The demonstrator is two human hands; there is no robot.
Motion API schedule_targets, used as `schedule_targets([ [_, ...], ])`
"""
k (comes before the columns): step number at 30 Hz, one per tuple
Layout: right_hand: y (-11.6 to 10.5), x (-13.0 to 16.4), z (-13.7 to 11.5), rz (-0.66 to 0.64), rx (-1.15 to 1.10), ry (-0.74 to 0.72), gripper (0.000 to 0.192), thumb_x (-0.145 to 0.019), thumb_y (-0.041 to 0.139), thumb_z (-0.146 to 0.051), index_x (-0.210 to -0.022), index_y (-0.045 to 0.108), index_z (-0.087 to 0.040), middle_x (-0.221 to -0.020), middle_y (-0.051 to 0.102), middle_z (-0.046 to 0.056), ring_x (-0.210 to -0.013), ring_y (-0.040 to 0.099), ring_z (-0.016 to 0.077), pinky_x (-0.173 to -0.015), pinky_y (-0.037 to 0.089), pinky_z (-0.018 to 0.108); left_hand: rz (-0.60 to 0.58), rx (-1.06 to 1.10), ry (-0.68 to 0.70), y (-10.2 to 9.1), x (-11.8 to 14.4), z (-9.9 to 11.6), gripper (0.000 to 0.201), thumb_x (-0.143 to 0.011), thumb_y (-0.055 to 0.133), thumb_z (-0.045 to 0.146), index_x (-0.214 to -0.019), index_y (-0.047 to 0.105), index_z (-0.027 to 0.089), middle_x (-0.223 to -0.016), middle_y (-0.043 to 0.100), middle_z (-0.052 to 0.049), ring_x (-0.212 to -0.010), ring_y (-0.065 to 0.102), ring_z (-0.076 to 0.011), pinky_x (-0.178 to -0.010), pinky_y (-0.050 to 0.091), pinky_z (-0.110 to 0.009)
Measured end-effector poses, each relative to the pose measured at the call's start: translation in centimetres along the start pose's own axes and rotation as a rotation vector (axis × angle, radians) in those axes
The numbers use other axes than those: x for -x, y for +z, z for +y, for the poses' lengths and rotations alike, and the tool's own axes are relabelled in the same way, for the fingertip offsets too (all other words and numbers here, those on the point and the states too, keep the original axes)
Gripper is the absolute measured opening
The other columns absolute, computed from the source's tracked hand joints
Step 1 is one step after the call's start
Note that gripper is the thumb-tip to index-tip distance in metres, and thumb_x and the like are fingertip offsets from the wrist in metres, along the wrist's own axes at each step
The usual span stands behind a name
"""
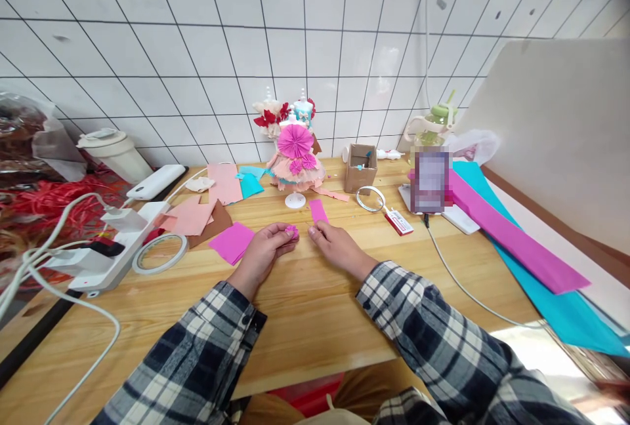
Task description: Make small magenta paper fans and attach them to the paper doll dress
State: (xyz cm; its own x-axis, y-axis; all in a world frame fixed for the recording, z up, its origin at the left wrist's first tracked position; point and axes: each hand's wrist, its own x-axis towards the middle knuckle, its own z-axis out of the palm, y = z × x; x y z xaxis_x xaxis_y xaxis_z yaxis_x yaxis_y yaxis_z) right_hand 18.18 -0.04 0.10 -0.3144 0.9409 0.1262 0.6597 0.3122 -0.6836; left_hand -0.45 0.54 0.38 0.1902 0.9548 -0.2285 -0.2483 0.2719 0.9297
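Observation:
My left hand (pixel 263 251) is closed in a pinch on a small, crinkled bright pink paper piece (pixel 292 231) that looks like a little flower. A short distance to its right, my right hand (pixel 337 248) has thumb and fingers pressed together. Something thin seems to poke out at its fingertips, too small to name. A narrow pink paper strip (pixel 318 210) lies just beyond the right hand. Square pink paper (pixel 231 242) rests to the left of the left hand. Behind both hands stands a miniature dress form (pixel 295 176) in a peach skirt with pink paper rosettes.
A roll of tape (pixel 160 254) and a white power strip (pixel 123 248) lie left, near peach paper (pixel 189 215). On the right are a small cardboard box (pixel 361 169), a ring of clear tape (pixel 370 199), a propped phone (pixel 430 179) with a cable, and long pink paper (pixel 516 235).

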Motion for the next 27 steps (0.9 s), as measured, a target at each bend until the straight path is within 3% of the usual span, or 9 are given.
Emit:
schedule_targets([
  [3,0.0,-0.1,0.3,-0.023,-0.028,0.014,0.036,-0.098,0.023,-0.043,-0.086,0.05,-0.021,-0.084,0.063,0.004,-0.081,0.057,0.0168,-0.07,0.038,0.027,0.0,-0.018,-0.008,0.1,0.0,0.0,0.029,-0.065,0.078,0.029,-0.084,0.064,0.013,-0.082,0.067,-0.004,-0.079,0.064,-0.0136,-0.073,0.05,-0.024],
  [6,0.1,0.0,0.2,-0.03,-0.023,0.017,0.03,-0.097,0.029,-0.041,-0.09,0.049,-0.021,-0.084,0.063,0.004,-0.078,0.057,0.0159,-0.068,0.037,0.026,0.009,-0.009,-0.009,0.1,-0.1,0.0,0.029,-0.064,0.079,0.029,-0.083,0.063,0.014,-0.08,0.067,-0.003,-0.079,0.064,-0.0139,-0.073,0.05,-0.024],
  [12,-0.2,0.3,-0.5,-0.071,-0.049,-0.055,0.029,-0.099,0.025,-0.039,-0.088,0.046,-0.022,-0.062,0.058,-0.003,-0.066,0.056,0.0134,-0.066,0.036,0.023,-0.001,-0.005,0.001,0.2,0.0,-0.1,0.028,-0.066,0.078,0.029,-0.085,0.064,0.014,-0.082,0.068,-0.005,-0.079,0.064,-0.0137,-0.073,0.05,-0.023],
  [21,0.1,0.3,-0.6,-0.01,0.082,-0.059,0.032,-0.098,0.028,-0.045,-0.091,0.049,-0.022,-0.077,0.06,0.002,-0.07,0.055,0.0141,-0.062,0.031,0.024,-0.034,0.03,0.012,0.3,-0.1,-0.4,0.027,-0.066,0.078,0.029,-0.086,0.067,0.014,-0.086,0.068,-0.005,-0.078,0.062,-0.0124,-0.073,0.05,-0.023],
  [27,0.2,0.3,-0.5,-0.041,0.114,-0.064,0.035,-0.098,0.026,-0.045,-0.089,0.05,-0.021,-0.074,0.059,0.001,-0.068,0.052,0.0139,-0.059,0.029,0.024,-0.039,0.002,0.012,0.4,-0.1,-0.5,0.028,-0.065,0.079,0.028,-0.087,0.067,0.014,-0.088,0.068,-0.005,-0.078,0.062,-0.0124,-0.073,0.049,-0.024],
])
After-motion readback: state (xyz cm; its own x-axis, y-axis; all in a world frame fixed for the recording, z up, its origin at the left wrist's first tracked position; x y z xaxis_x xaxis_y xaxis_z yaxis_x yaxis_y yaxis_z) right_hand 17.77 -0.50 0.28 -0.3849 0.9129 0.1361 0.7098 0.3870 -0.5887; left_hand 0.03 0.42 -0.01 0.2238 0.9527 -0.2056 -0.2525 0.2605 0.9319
